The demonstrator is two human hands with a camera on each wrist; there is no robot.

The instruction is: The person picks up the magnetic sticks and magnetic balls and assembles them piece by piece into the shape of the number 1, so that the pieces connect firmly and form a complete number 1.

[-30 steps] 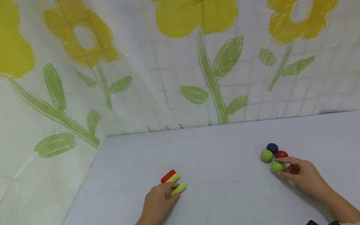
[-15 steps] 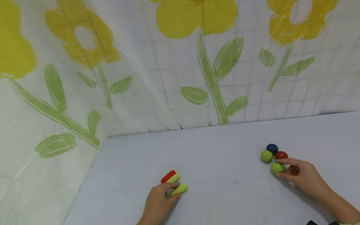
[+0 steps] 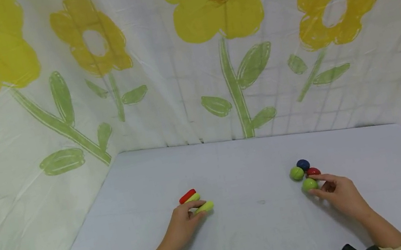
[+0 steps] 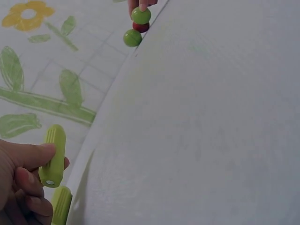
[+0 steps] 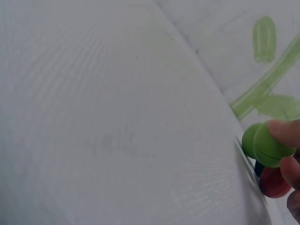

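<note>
Stick (image 3: 206, 206), ball (image 3: 309, 185) farther right, in hands (image 3: 183, 222) (image 3: 343, 197)

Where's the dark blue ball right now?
Head view, right of centre: the dark blue ball is the rearmost ball, beside the red ball and the unheld green ball, just beyond the right hand.

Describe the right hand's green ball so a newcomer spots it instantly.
On the white table, find the person's right hand. It pinches the green ball, near the red ball. Unlike the other green ball, beside the blue ball, this one is held.
</note>
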